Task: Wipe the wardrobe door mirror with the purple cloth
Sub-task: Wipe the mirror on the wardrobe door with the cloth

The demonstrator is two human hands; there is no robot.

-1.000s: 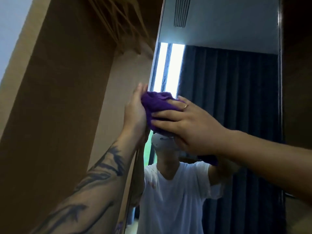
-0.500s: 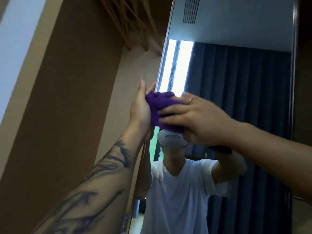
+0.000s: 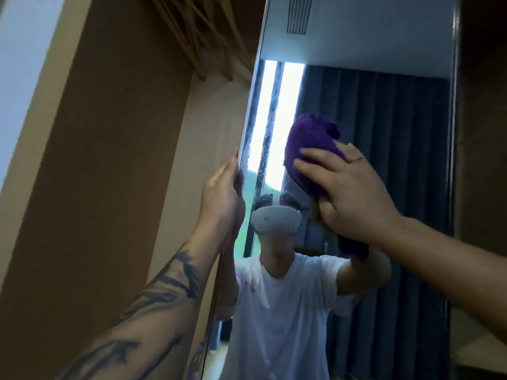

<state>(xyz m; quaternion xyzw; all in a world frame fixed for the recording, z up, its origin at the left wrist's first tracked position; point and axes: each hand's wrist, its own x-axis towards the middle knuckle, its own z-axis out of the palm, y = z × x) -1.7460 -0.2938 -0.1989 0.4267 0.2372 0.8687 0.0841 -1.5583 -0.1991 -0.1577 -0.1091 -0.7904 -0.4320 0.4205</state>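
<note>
Your right hand (image 3: 354, 198) has slid the bunched purple cloth (image 3: 310, 149) rightward, fingers spread flat on it. Left hand (image 3: 222, 198) still grips the tall wardrobe door mirror (image 3: 384, 160) edge (steadying it), so wiping is approx. midway.

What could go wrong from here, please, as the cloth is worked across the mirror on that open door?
1. The left hand holds only the door's edge; pressure from the right hand might swing the wardrobe door mirror if that grip slips.
2. The purple cloth is bunched, so bare fingers may touch the glass and smear it.
</note>
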